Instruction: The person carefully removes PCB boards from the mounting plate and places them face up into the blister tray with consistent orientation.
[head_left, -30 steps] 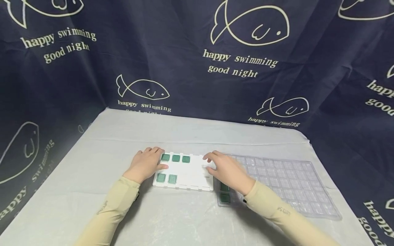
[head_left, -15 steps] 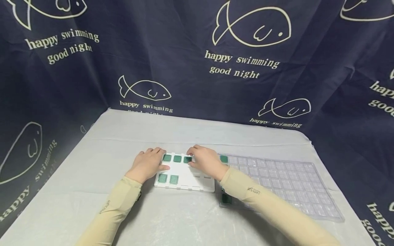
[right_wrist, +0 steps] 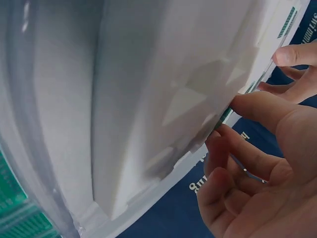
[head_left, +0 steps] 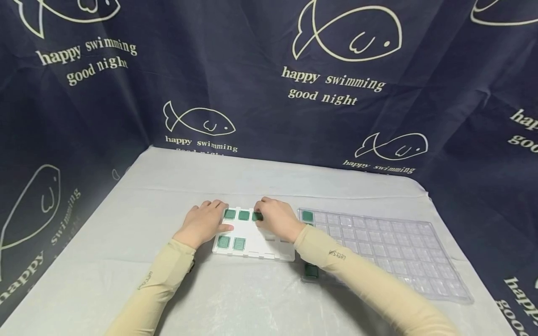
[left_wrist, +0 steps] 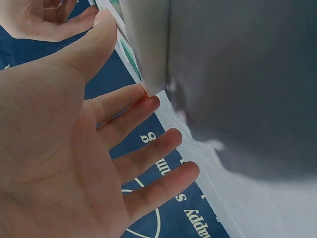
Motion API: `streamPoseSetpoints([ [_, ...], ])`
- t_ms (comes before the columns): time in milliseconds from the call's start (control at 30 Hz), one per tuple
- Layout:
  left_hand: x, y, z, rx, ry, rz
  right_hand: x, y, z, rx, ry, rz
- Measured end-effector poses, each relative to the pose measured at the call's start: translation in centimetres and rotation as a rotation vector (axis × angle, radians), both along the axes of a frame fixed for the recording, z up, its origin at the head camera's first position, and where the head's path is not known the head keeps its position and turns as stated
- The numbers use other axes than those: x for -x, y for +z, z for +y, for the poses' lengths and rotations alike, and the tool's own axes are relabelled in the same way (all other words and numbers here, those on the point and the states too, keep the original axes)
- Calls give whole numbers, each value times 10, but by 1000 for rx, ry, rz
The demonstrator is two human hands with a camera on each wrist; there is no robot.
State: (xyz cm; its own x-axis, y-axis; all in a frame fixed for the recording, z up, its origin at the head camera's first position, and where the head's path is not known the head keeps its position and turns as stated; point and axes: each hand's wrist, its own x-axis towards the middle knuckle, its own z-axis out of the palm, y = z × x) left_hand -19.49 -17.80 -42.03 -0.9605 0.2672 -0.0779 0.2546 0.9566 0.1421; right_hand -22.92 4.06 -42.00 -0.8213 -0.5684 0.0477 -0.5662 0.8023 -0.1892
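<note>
A shallow white tray [head_left: 249, 232] lies on the table with small square green circuit boards [head_left: 239, 243] in its back and front rows. At its left end, my left hand [head_left: 203, 223] lays its thumb on the top face and touches the far corner with its fingertips. The left wrist view shows this hand's fingers [left_wrist: 153, 153] stretched out straight. My right hand [head_left: 277, 219] has its thumb and forefinger at opposite edges of the third green circuit board [right_wrist: 226, 116] in the back row, pinching it. Part of that board is hidden by the fingers.
A large clear plastic tray [head_left: 386, 242] with many compartments stands to the right. Green boards [head_left: 308, 216] sit in its leftmost column, partly hidden by the right forearm. A dark blue curtain [head_left: 269, 116] with fish prints hangs behind the white-covered table [head_left: 189, 172].
My right hand has moved left from the white tray's right end to the third board in the back row and pinches it. My left hand stays at the tray's left end.
</note>
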Motion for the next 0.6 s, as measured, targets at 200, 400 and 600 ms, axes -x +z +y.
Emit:
streamPoseSetpoints([
  [200, 0, -1, 0, 3, -5, -2, 1, 0, 1, 6, 2, -18],
  [400, 1, -1, 0, 0, -15, 4, 2, 6, 5, 8, 15, -38],
  [600, 4, -2, -2, -16, -5, -3, 3, 16, 8, 19, 3, -42],
])
